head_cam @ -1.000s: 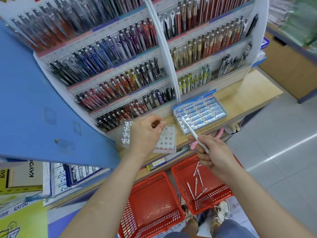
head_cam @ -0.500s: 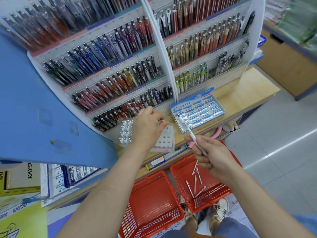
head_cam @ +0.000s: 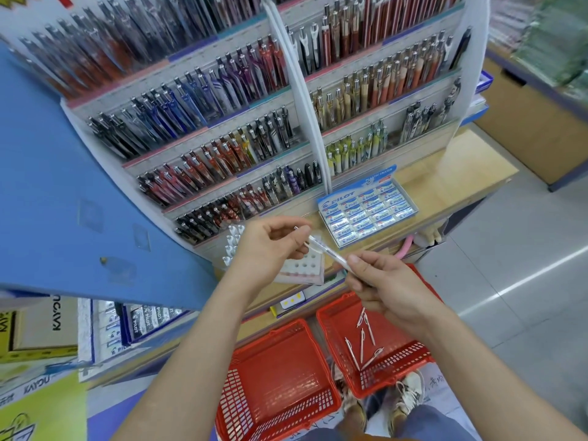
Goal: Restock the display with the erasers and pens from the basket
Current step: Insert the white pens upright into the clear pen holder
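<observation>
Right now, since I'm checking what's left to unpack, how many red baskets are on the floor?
2. The left basket shows nothing inside; the right basket, beside it and below the right hand, holds a few loose pens.

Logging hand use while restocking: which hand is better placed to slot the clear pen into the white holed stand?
Left, probably: the left hand pinches the pen at its far end directly over the holed stand, while the right hand grips its near end above the basket.
</observation>
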Demonstrator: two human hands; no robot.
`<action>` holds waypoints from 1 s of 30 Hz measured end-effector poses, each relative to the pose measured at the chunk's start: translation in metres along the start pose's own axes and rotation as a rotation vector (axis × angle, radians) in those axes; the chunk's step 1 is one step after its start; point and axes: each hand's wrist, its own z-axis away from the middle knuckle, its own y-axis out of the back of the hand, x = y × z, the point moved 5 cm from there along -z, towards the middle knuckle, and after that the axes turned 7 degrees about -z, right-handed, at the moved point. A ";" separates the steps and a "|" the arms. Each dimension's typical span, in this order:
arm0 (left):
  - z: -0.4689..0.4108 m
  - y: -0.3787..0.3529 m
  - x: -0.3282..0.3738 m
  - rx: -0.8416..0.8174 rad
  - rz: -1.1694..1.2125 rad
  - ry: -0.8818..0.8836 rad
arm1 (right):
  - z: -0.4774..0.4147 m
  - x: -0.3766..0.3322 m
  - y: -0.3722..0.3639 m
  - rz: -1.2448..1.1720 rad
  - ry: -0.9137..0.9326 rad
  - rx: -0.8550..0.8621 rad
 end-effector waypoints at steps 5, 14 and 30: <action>0.009 0.031 0.002 0.225 0.067 0.005 | -0.007 0.003 0.001 -0.046 0.012 0.106; 0.013 0.060 -0.010 0.479 -0.289 -0.152 | -0.011 0.015 0.009 0.130 0.044 0.309; -0.015 0.011 -0.018 0.341 -0.756 -0.404 | -0.050 0.053 0.009 0.405 0.051 0.379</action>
